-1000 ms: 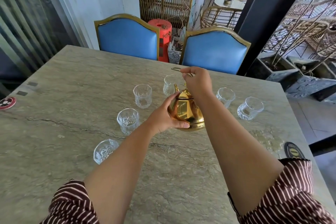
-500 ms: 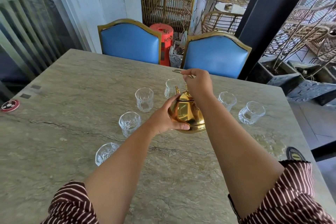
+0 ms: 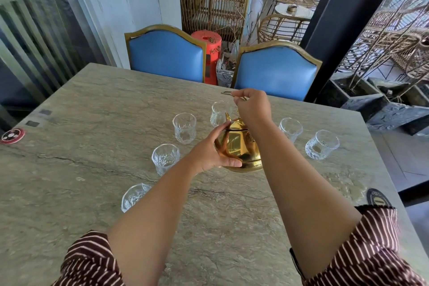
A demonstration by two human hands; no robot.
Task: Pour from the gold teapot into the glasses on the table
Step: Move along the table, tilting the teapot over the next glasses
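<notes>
The stone-topped bench [image 3: 97,193] carries everything exactly as it did a second ago: six cut glasses in a loose arc and the gold teapot [image 3: 241,148] in the middle of them, its base apparently on the stone. Nothing on it has shifted over that second; only the view has drifted a little, so the whole scene sits slightly lower in the picture.

Both arms reach in from the near edge as before. The left hand [image 3: 210,151] cups the near-left flank of the teapot, thumb along the lower belly, fingers wrapped up toward the lid. The right hand [image 3: 253,107] is raised above the pot and its grip pinches the thin wire handle [image 3: 226,93], which it holds upright over the lid. Neither grip has altered in the last second.

The spout [image 3: 228,116] points away, toward the far middle glass [image 3: 220,112] just beyond it. The other glasses are the left one [image 3: 184,126], the near-left one [image 3: 165,158], the nearest one [image 3: 134,196] partly behind the left forearm, and the two on the right [image 3: 290,128] [image 3: 322,147]. All look empty, though clear liquid would be hard to see.

So the pour seems not yet begun: the pot is steadied and upright, not tipped. My reading is that lifting by the handle and tilting toward the far glass comes next.
</notes>
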